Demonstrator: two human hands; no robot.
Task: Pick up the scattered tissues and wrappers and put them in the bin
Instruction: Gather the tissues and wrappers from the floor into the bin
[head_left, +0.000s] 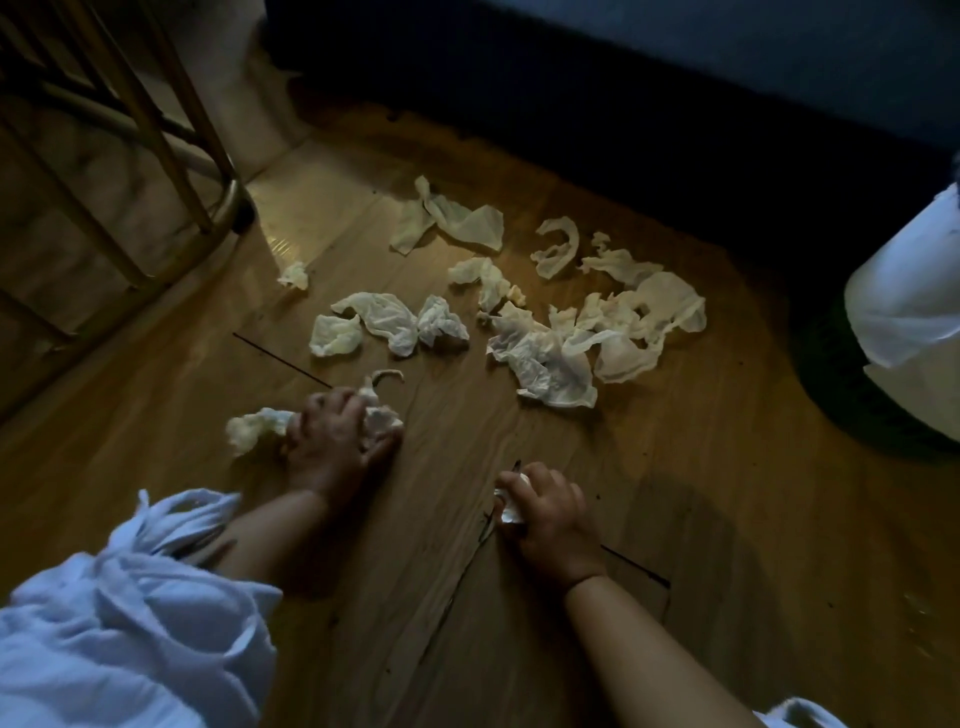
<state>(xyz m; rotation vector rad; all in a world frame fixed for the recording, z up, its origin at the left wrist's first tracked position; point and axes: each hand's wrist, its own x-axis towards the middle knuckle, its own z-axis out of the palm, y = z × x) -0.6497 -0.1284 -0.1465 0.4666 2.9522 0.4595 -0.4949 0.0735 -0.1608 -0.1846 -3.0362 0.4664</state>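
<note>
Your left hand (337, 441) clenched round tissue wad (254, 428), low on floor (675, 519); ends stick out both sides of fist. Your right hand (545, 514) pinches small scrap (511, 506), near, to its right. Loose tissues (545, 353) strewn mid-floor, beyond both hands. Bin (904, 291) at right edge of floor. Judgement: paper light, soft, tears easily, crushes small. Bunch several per fist; take crumpled middles, not thin trailing ends.

Scene was dim — one warm pool of light fell on the wooden floor (322, 218); edges sank into shadow, wide-angle bending evident, slight softness throughout
</note>
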